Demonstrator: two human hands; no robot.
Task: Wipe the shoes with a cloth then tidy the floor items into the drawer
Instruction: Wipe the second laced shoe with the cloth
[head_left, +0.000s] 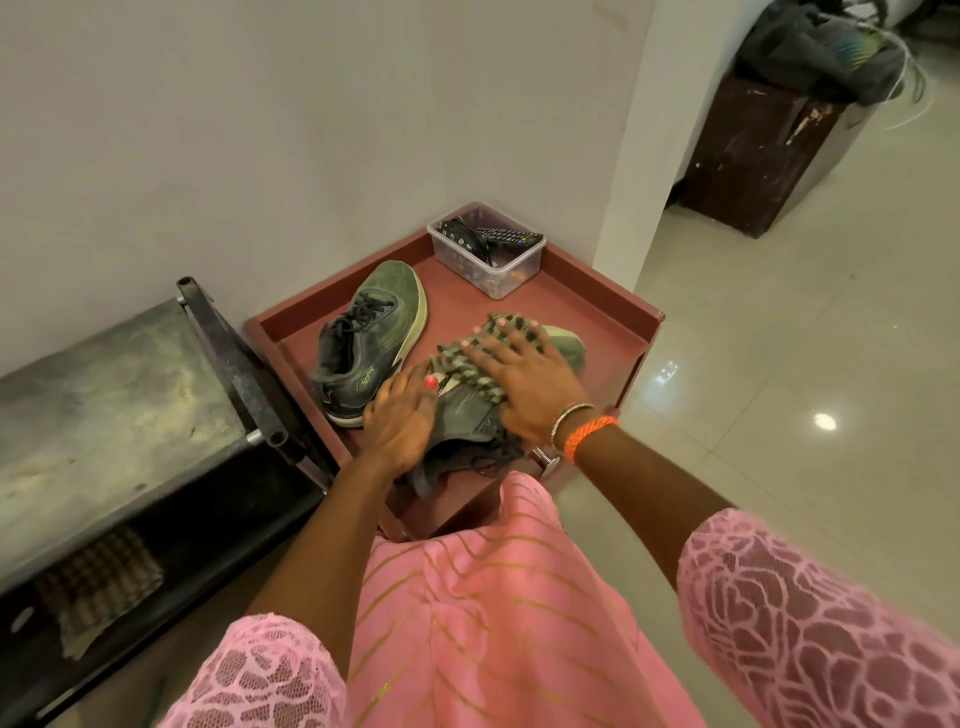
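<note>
Wiping near sneaker on red tray.
My right hand (524, 384), fingers flat, presses checked cloth (467, 358) onto near sneaker (462, 415); left hand (400, 415) grips its side. Far sneaker (374, 332) logo unreadable.

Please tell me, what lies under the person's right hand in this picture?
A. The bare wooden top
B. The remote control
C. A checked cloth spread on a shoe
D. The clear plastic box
C: the right hand presses flat, fingers straight, on the checked cloth, which lies over the near shoe, while the left hand holds that shoe at its side.
</note>
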